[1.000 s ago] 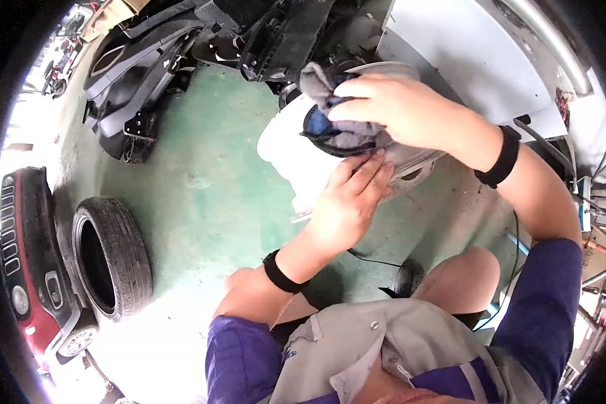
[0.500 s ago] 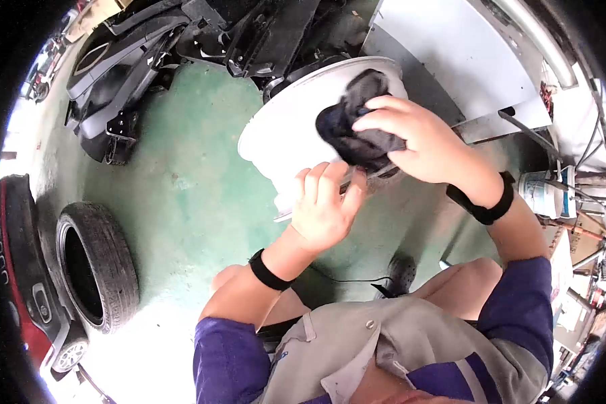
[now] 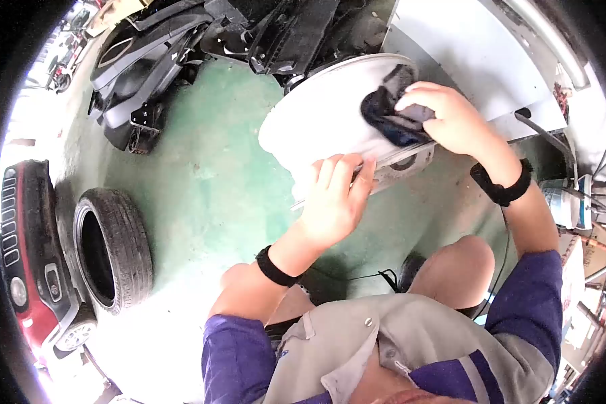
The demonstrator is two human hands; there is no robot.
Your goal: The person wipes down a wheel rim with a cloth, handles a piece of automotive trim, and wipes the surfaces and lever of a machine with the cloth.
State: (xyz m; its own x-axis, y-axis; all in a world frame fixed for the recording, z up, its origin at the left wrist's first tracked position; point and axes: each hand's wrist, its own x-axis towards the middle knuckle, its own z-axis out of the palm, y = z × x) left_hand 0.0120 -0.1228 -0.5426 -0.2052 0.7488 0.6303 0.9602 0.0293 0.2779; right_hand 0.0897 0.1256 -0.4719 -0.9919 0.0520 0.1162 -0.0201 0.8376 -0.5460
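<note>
A white, rounded part [image 3: 323, 114] with a thin raised rim is tilted in front of me; its exact kind I cannot make out. My left hand [image 3: 337, 195] grips its near edge, fingers curled over the rim and thumb against the side. My right hand [image 3: 448, 118] presses a crumpled black cloth [image 3: 394, 111] onto the right part of the white surface, with fingers bent around the cloth. Below the rim, a greyish side [image 3: 411, 161] of the part is visible near the right hand. Black bands circle both wrists.
A loose tyre [image 3: 114, 249] stands on the green floor [image 3: 202, 155] at left, beside a red and black car part [image 3: 37, 269]. Black plastic trim pieces [image 3: 148, 74] are piled at the back. A large pale panel [image 3: 478, 60] stands at back right.
My right hand has moved the cloth up and to the right over the white surface, uncovering its lower edge. My left hand keeps its grip. The whole view has shifted slightly.
</note>
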